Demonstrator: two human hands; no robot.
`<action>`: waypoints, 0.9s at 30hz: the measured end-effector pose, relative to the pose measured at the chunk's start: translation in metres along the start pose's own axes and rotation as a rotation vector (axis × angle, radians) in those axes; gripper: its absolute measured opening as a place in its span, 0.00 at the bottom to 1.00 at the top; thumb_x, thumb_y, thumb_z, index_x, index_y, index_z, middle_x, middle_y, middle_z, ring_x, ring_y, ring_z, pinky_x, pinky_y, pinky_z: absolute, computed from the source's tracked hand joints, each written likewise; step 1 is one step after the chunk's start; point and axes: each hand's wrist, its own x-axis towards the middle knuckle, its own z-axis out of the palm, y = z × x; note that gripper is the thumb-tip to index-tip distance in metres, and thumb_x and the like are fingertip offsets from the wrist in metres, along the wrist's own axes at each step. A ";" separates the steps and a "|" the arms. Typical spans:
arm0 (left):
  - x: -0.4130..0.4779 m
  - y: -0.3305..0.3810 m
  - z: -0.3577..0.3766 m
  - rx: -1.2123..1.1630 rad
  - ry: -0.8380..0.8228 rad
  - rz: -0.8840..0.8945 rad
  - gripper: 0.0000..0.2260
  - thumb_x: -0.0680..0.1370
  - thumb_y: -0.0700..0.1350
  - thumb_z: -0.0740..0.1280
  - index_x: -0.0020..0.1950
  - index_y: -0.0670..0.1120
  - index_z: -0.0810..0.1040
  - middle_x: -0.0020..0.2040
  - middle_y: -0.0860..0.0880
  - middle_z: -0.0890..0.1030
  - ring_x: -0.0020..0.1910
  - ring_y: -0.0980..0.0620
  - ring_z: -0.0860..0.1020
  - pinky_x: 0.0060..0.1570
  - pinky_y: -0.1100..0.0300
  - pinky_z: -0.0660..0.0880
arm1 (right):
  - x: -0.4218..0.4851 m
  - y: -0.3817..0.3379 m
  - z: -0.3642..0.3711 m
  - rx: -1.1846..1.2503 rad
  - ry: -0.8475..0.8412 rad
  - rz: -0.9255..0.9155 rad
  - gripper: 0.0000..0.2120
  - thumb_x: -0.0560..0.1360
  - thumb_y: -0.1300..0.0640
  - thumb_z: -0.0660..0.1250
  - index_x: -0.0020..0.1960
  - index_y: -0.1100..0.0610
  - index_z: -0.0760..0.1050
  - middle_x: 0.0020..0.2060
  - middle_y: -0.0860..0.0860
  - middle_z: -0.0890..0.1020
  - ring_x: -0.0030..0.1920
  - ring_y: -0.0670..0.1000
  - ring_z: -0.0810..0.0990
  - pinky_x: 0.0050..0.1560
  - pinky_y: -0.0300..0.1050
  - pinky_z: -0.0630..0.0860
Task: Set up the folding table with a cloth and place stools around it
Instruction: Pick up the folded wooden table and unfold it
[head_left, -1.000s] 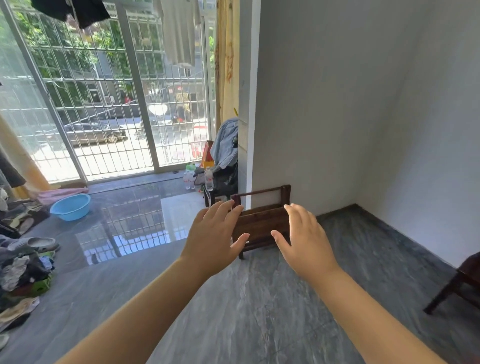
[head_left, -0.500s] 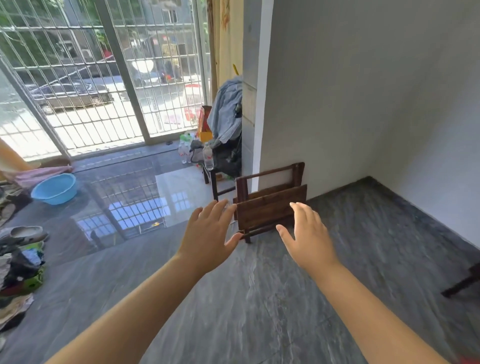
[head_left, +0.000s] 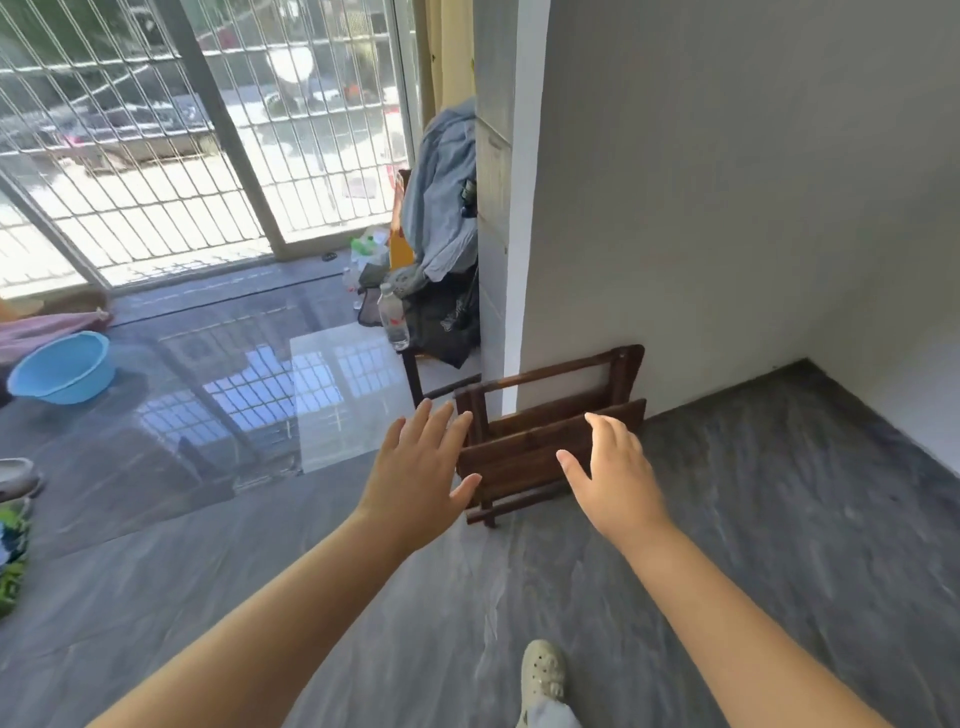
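two bare hands are reaching toward the dark brown folded wooden table (head_left: 550, 436), which is leaning on edge against the foot of the white wall corner (head_left: 524, 260) at the centre of the frame, its slatted top facing the camera and its leg frame showing behind. the left hand (head_left: 415, 473) is spreading its fingers just left of the table's left end, and the right hand (head_left: 613, 473) is spreading likewise in front of the right half of the top edge; neither is holding anything, and whether either is touching the wood i cannot tell. judging from this, the step in hand is the very first one: fetching the table, with unfolding, cloth and stools all not yet done.

the next move is calling for both hands closing on the top edge or the ends, lifting the table clear of the wall, and carrying it to open floor. the grey marbled tile floor (head_left: 727, 545) in the lower right is offering that room.

just behind the table, up and to the left, a dark chair heaped with grey-blue clothes (head_left: 441, 208) is standing with a clear plastic water bottle (head_left: 392, 322) on it; swinging the table that way could knock it. at the left edge a light blue plastic basin (head_left: 62, 366) is sitting well apart, below the barred window (head_left: 182, 130). a pale perforated shoe (head_left: 543, 675) is showing at the bottom.
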 end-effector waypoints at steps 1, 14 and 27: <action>0.024 -0.003 0.007 -0.008 -0.027 -0.019 0.31 0.78 0.61 0.56 0.77 0.49 0.55 0.77 0.46 0.58 0.76 0.42 0.53 0.74 0.43 0.53 | 0.025 0.009 0.005 0.007 -0.029 0.016 0.28 0.79 0.45 0.59 0.73 0.59 0.61 0.70 0.54 0.68 0.70 0.55 0.65 0.67 0.48 0.66; 0.214 -0.059 0.158 -0.045 -0.185 -0.081 0.31 0.78 0.58 0.59 0.77 0.47 0.54 0.77 0.44 0.58 0.76 0.42 0.56 0.72 0.43 0.57 | 0.255 0.070 0.129 0.276 -0.231 0.345 0.23 0.78 0.50 0.62 0.69 0.59 0.66 0.65 0.56 0.72 0.64 0.56 0.72 0.62 0.51 0.70; 0.308 -0.111 0.317 -0.084 -0.330 -0.023 0.31 0.81 0.55 0.55 0.78 0.49 0.43 0.79 0.46 0.46 0.77 0.44 0.43 0.74 0.45 0.46 | 0.361 0.112 0.276 0.512 -0.280 0.749 0.22 0.79 0.48 0.59 0.68 0.60 0.68 0.60 0.54 0.76 0.63 0.57 0.74 0.60 0.48 0.68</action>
